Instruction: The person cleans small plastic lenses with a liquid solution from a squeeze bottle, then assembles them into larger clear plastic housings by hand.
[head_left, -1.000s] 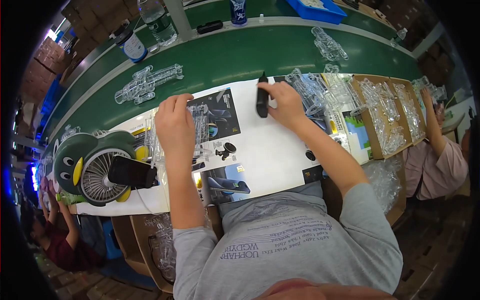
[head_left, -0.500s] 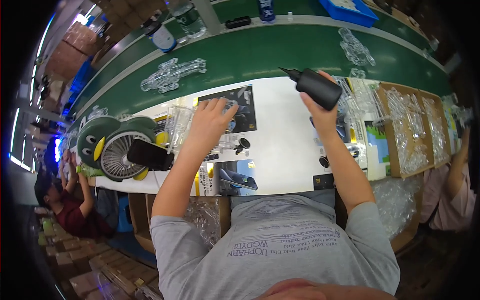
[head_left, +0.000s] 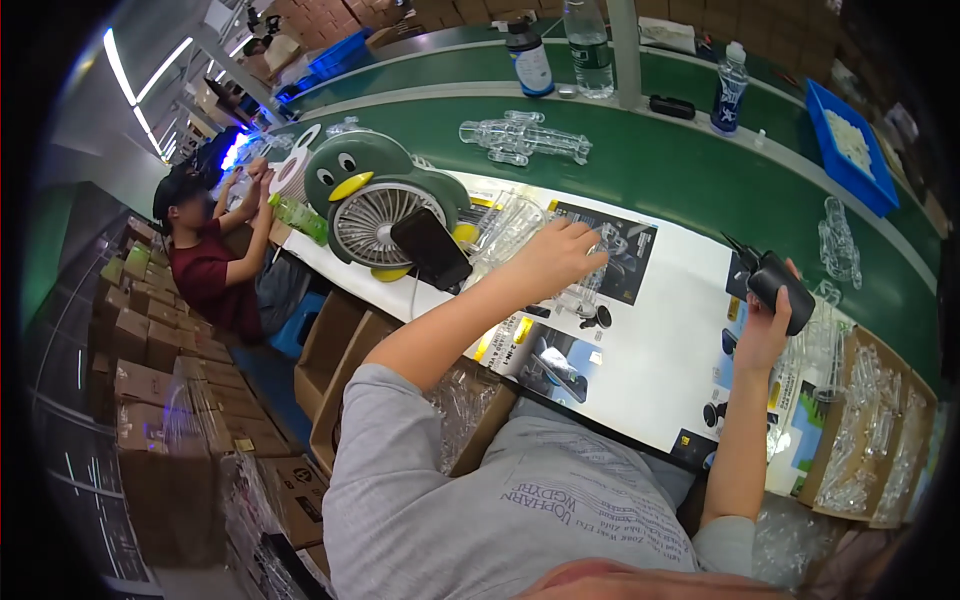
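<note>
In the head view, the right hand point(head_left: 765, 338) holds a black bottle point(head_left: 783, 292) above the right part of the white printed sheet point(head_left: 660, 350), its fingers wrapped around the body and its thin nozzle pointing to the far left. The left hand point(head_left: 563, 258) rests over the clear plastic parts point(head_left: 507, 232) at the sheet's left; its fingers are half curled and slightly spread, though whether they grip a piece I cannot tell. As to progress, a cardboard box point(head_left: 836, 425) on the right already has many clear pieces in it, while others lie loose under the left hand and beside the right; that suggests work partly through, with the loose ones probably left to handle (whether any piece is finished, the view does not show). The bottle looks matt, plain and rounded, tilted rather than upright, with its tip well apart from the parts. The parts themselves look glassy and jointed, piled so that single outlines blur together. A penguin-faced fan point(head_left: 378, 222) stands to their left.
</note>
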